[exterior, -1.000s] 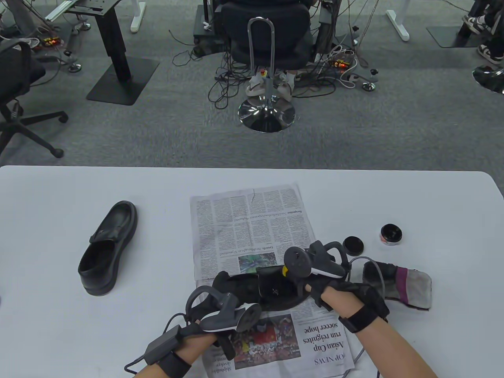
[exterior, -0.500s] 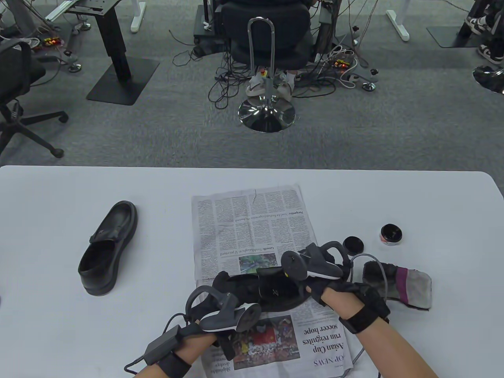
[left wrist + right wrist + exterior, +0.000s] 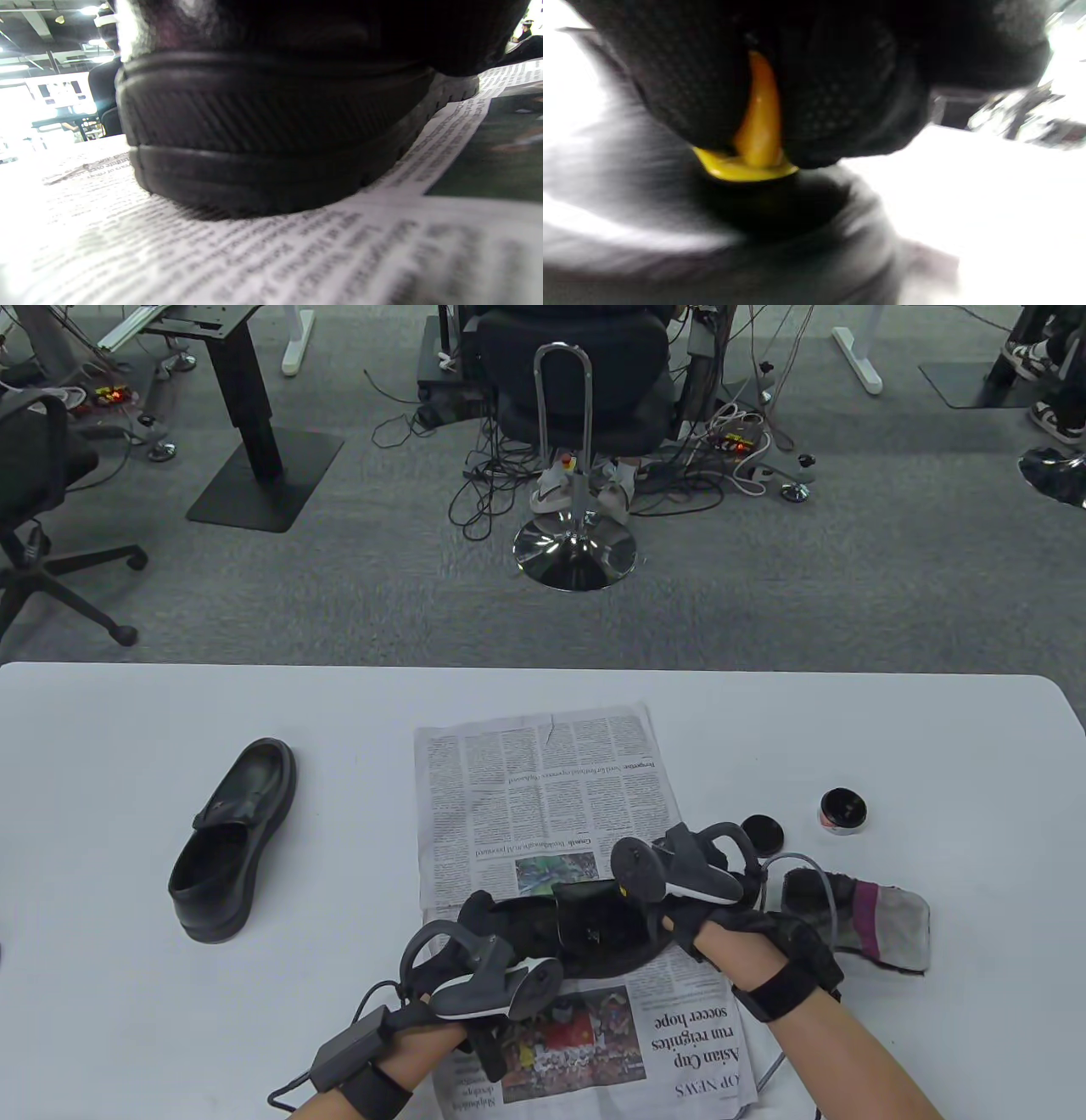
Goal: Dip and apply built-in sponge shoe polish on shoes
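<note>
Mid-task: right hand (image 3: 679, 912) gripping yellow sponge applicator (image 3: 751, 144) against steadied shoe (image 3: 585, 929); left hand (image 3: 475, 976) grip unclear; far-left shoe (image 3: 233, 840) untouched.

Grey carpet floor (image 3: 848, 585) beyond a white table (image 3: 102, 984); black office chair (image 3: 34, 475) at left, chrome-based stool (image 3: 573, 551) centre, black desk pedestal (image 3: 254, 449), tangled cables (image 3: 738, 449).

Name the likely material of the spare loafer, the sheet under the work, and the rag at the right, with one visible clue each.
Spare loafer: probably smooth leather or imitation, black with a soft sheen.
Newspaper: thin matte printed paper, with text columns and photos.
Rag: woven cloth, grey with a purple band, stained dark at one end, limp and creased.
</note>
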Available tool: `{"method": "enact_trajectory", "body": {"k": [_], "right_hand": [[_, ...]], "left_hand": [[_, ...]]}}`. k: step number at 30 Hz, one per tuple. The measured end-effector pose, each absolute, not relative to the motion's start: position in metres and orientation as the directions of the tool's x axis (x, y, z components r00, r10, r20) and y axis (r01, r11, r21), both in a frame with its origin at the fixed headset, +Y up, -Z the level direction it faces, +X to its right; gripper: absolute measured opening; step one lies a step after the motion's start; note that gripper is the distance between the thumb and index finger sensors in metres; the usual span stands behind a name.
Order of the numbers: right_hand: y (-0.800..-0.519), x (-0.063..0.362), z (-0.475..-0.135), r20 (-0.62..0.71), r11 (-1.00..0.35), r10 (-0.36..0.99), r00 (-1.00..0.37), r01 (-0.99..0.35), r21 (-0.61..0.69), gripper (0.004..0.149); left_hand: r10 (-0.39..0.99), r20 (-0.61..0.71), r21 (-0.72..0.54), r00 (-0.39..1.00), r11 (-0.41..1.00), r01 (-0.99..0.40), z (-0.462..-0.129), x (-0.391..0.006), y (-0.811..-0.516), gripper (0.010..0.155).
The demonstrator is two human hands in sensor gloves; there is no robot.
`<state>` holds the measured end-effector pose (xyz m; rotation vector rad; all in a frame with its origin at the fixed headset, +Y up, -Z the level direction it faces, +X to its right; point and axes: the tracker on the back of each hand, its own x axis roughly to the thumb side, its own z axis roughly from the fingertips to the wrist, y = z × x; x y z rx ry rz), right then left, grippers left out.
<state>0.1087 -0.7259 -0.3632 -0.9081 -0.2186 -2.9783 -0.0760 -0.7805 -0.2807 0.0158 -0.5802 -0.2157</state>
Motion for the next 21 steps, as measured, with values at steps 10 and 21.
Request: {"method": "enact_trajectory", "body": {"k": [10,21], "right_hand": [[-0.7249,0.1132,-0.3714,0.481,-0.878,0.299,-0.824,-0.041,0.477,0.046],[-0.7195,0.1117,-0.3678,0.415,-0.961,-0.21,-0.885,0.265,0.078,0.046]], "left_hand": [[-0.213,0.529,0.084,0.821,0.976,0.199,-0.2798,-0.0753,-0.7802,0.034],[-0.213,0.517,0.077,0.829,0.976,0.202,-0.2797,-0.073,-0.7803,0.034]]}}
